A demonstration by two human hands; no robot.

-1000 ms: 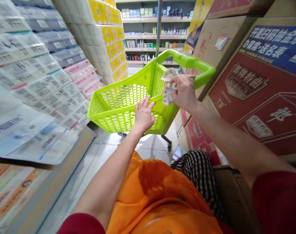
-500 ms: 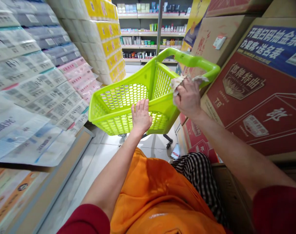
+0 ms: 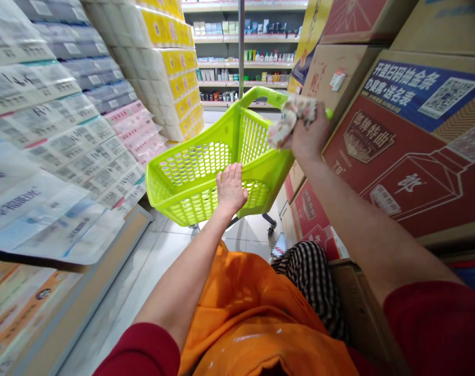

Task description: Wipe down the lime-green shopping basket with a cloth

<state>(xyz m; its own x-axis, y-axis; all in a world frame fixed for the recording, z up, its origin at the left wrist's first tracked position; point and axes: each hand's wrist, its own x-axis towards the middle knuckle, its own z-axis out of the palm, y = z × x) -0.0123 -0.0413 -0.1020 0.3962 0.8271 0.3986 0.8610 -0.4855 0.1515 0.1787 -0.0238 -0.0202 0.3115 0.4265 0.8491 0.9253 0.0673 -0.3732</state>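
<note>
The right hand (image 3: pixel 310 137) has risen since the earlier view, and the crumpled patterned wad (image 3: pixel 291 119) now sits higher, tipped inward over the corner of the basket. The fingers are clenched around this wad, though the picture does not settle whether it is cloth or paper. It seems to be held up and clear of the lime-green plastic shopping basket (image 3: pixel 234 125) rather than dropped into it, its print of cream and pink showing above the fist. The hand overlaps the basket's curved handle (image 3: pixel 261 95), so any contact between them is hidden.

The left hand (image 3: pixel 230 189) is open, palm down and fingers spread, resting on the near side of the basket, apparently to steady it against the pull of the other arm. The basket stands on a wheeled frame with a small caster (image 3: pixel 271 222) showing beneath it, directly ahead of the person's orange apron (image 3: pixel 245 318), in a narrow aisle on a tiled floor (image 3: pixel 170 256).

Plastic-wrapped paper packs (image 3: pixel 57 109) rise in a tall stack on the left, next to yellow-labelled rolls (image 3: pixel 167 68). Red-printed cardboard cartons (image 3: pixel 402 162) are stacked on the right, close to the raised arm. Shelves of small boxes and bottles (image 3: pixel 241 52) stand at the far end of the aisle, behind a slim metal pole (image 3: pixel 241 47).
</note>
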